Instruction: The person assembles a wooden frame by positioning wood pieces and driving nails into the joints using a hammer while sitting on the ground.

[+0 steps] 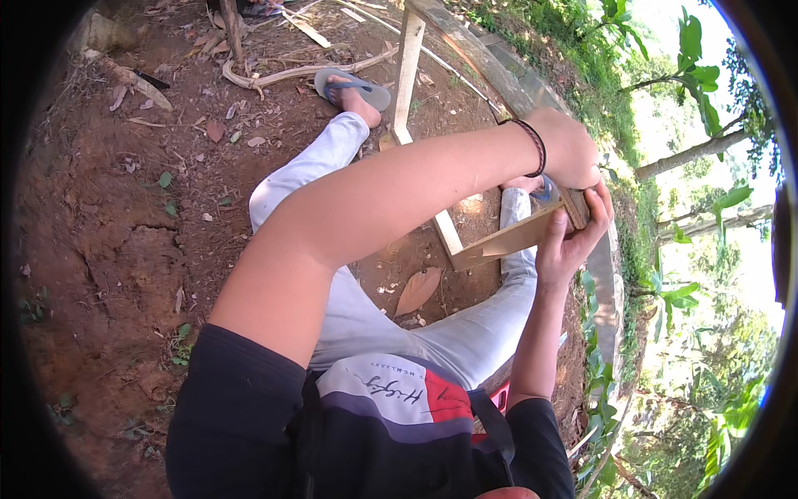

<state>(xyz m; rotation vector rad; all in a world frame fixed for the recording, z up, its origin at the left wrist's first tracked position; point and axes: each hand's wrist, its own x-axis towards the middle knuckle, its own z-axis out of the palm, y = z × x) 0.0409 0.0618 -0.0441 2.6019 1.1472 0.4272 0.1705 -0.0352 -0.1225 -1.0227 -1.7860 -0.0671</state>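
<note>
Both hands (573,195) gripping wooden frame (507,237), seated outdoors

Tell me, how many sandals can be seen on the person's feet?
2. One grey sandal lies on the foot at the top, on the soil. The other sandal is mostly hidden behind the left hand and wooden frame.

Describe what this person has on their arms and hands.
Both forearms are bare, with short black sleeves ending at the upper arms. The left hand has a thin dark cord bracelet around its wrist. The right hand wears nothing: no gloves, no rings visible.
</note>
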